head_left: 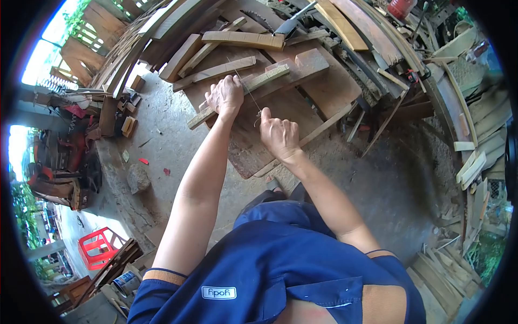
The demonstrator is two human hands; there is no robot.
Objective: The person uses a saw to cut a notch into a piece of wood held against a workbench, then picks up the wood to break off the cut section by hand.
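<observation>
My left hand point(225, 97) is closed over a narrow wooden strip point(264, 79) that lies slantwise on the wooden workbench point(248, 154). My right hand point(280, 135) is a fist at the near side of the strip, thumb pointing away from me. From its thumb side runs a thin blade or wire point(250, 93), crossing the strip just right of my left hand. It looks like a narrow saw, but its handle is hidden in my fist. A thicker block point(312, 65) lies beside the strip.
Several wood offcuts point(243, 39) and a grey-handled hand saw point(286, 27) lie at the bench's far side. Planks point(162, 27) are stacked behind. Stones and scraps lie on the concrete floor point(162, 129), with a red plastic stool point(97, 248) at left.
</observation>
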